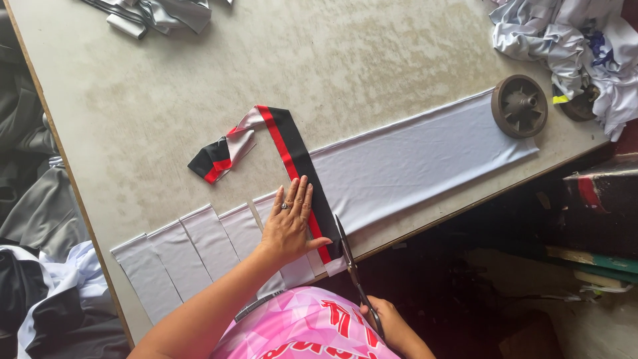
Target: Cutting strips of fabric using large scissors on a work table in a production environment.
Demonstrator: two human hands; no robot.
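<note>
My left hand (290, 223) lies flat, fingers spread, gripping nothing, pressing the black-and-red striped band (300, 174) down onto the long white fabric strip (405, 163). My right hand (392, 327) is closed round the handles of the scissors (351, 266), low near my body; blades point away from me, tips at the near edge of the white cloth, just right of the band. Can't tell how far the blades are apart.

Progress, as I judge it: approx. five cut white pieces (193, 249) lie side by side to the left of my left hand, so a good part looks done. The uncut length runs off to the right of both hands, w/ a round brown wheel-shaped weight (520, 105) holding its far end. That's still longer than the cut lot, so I'd say under half done.

Packages/labels/signs: none on the table (199, 86) that I can make out. A small yellow tag shows in the heap of pale cloth (571, 40) far right, beyond the weight. Grey folded cloth (159, 14) sits far ahead-left of my hands.
</note>
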